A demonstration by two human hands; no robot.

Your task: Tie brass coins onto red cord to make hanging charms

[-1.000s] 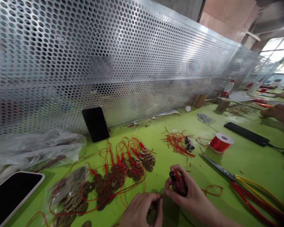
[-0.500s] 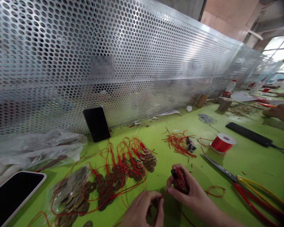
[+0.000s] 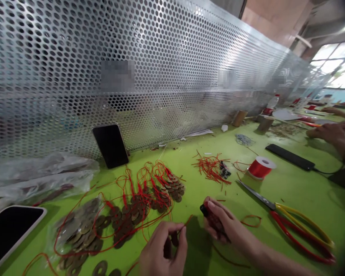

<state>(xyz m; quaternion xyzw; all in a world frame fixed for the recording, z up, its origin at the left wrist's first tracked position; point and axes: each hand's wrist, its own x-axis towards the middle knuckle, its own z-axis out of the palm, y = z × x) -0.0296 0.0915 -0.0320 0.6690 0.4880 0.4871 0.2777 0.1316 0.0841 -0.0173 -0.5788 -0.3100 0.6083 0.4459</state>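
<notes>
My left hand [image 3: 163,249] pinched a red cord [image 3: 186,221] taut beside the coins [image 3: 138,214], my right hand [image 3: 221,226] gripping a lighter [image 3: 209,216] near its end.

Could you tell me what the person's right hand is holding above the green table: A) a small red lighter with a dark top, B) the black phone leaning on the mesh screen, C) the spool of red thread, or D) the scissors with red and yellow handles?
A: the right hand is closed around a small red lighter, while the scissors, the spool of red thread and the black phone all lie or stand apart from it, untouched.
</notes>
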